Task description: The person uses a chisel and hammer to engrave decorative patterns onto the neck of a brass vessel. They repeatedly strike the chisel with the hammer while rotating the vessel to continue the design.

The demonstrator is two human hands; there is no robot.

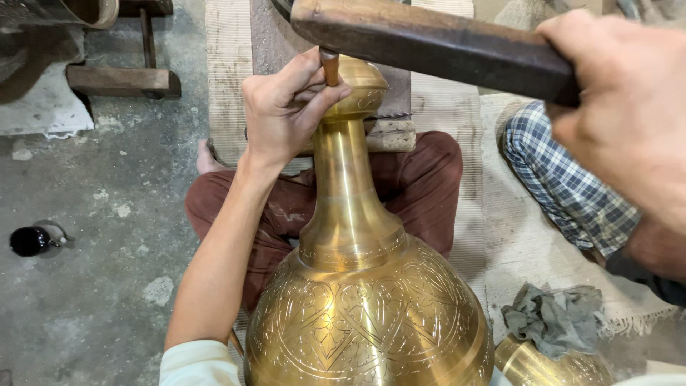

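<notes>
Two hands busy here, both mine, looking straight down from the head cam. My left hand (286,107) is pinched shut around a small punch-type tool (330,68) with a reddish-brown shank, fingers curled tight and holding it upright, with its lower end down against the rounded top bulb of a big brass vase (364,300). My right hand (629,107) is wrapped closed around the dark wooden handle of a hammer (429,43), which stretches across the top of the frame and sits just above the punch; I can't tell if they're actually touching. The hammer's head end runs out of view.

The vase sits right in front of me, between my knees, its long narrow neck pointing away and the fat round belly closest to the camera. The belly is covered in engraved heart and leaf-like patterns, and a band of engraving rings the base of the neck. The vase's top lies close to a wooden block (386,129) on a pale woven mat (443,107).

Off to the right there's a grey rag (554,318) draped over another brass piece (543,368), plus someone's leg in checked cloth (564,179). On the concrete floor (93,286) at left lies a small dark bottle (32,239).
</notes>
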